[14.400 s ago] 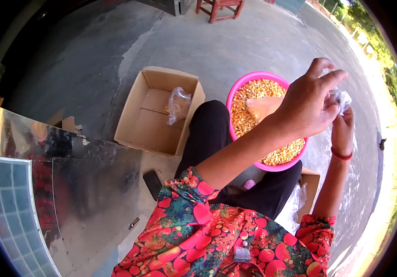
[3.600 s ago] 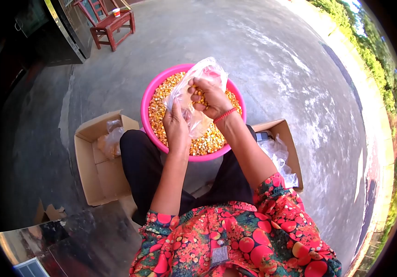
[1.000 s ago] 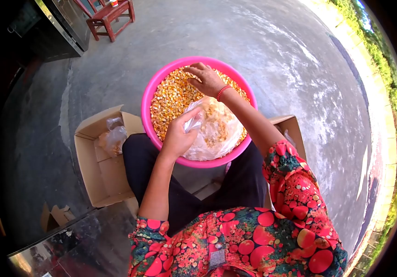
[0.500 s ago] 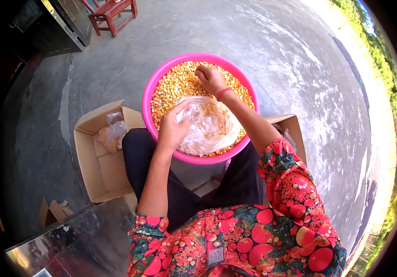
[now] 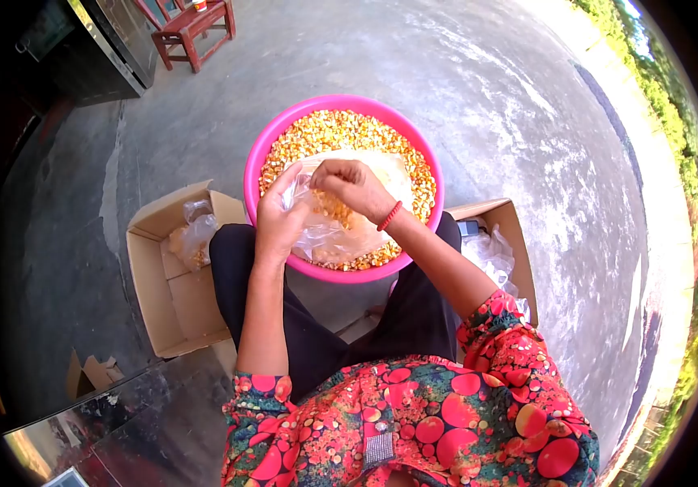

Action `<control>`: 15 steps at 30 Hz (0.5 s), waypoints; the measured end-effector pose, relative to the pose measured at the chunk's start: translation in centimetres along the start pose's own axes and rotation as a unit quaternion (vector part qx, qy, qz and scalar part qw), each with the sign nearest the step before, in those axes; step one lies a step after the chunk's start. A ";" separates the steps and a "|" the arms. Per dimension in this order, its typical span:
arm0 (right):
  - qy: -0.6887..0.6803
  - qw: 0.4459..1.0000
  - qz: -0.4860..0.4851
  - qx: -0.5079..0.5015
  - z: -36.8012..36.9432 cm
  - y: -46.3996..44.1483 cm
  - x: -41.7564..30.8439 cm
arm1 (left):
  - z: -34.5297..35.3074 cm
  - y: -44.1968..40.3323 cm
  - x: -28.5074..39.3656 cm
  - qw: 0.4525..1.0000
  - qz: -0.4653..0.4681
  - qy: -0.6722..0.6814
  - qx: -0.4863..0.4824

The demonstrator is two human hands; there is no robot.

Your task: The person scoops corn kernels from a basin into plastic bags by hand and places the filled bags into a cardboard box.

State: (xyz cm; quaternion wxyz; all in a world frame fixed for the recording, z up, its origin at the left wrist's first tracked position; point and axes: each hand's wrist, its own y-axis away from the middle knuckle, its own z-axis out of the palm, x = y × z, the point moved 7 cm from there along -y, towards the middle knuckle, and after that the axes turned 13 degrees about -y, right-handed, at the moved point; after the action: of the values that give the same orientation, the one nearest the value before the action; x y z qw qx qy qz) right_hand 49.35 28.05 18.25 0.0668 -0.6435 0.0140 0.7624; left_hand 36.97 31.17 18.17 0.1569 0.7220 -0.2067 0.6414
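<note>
A pink basin [image 5: 253, 174] full of yellow corn kernels [image 5: 316, 130] stands in front of my knees. On the corn lies a clear plastic bag [image 5: 325, 243] with some kernels inside. My left hand [image 5: 278, 217] grips the bag's left edge between thumb and fingers. Over the bag's mouth, my right hand [image 5: 353, 188], with a red bead bracelet on its wrist, is closed with its fingers curled downward. Kernels show right below those fingertips; the inside of the hand is hidden.
To the left, a cardboard box [image 5: 150, 284] holds knotted clear bags of corn [image 5: 196, 242]. Another box [image 5: 522, 243] at right contains crumpled plastic bags [image 5: 491, 256] and a small dark item. A red wooden chair [image 5: 191, 32] stands at the far left on the concrete floor.
My right hand has moved from above the corn at the back of the basin down and left to the bag's mouth. The bag now spreads farther back. My left hand keeps its hold.
</note>
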 end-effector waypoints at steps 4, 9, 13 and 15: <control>0.274 0.951 -0.106 -0.096 1.5 1.7 -1.6 | -0.4 0.1 -0.2 1.000 0.015 -0.003 -0.019; 0.222 0.973 -0.064 0.022 -2.4 -0.2 -4.7 | 0.8 0.8 -0.1 0.995 -0.002 -0.047 -0.090; 0.307 0.930 -0.144 0.143 -9.2 -4.3 -3.2 | 2.5 1.6 1.5 0.972 0.057 -0.056 -0.220; 0.380 0.913 -0.088 0.117 -10.8 -5.4 -0.6 | 2.5 1.7 2.1 0.972 0.065 -0.044 -0.221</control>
State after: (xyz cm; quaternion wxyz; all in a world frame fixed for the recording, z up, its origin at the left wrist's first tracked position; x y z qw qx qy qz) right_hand 60.65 32.23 17.32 0.1981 -0.8707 0.0711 0.4445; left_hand 38.43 28.31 19.86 0.2611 0.6818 -0.3968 0.5564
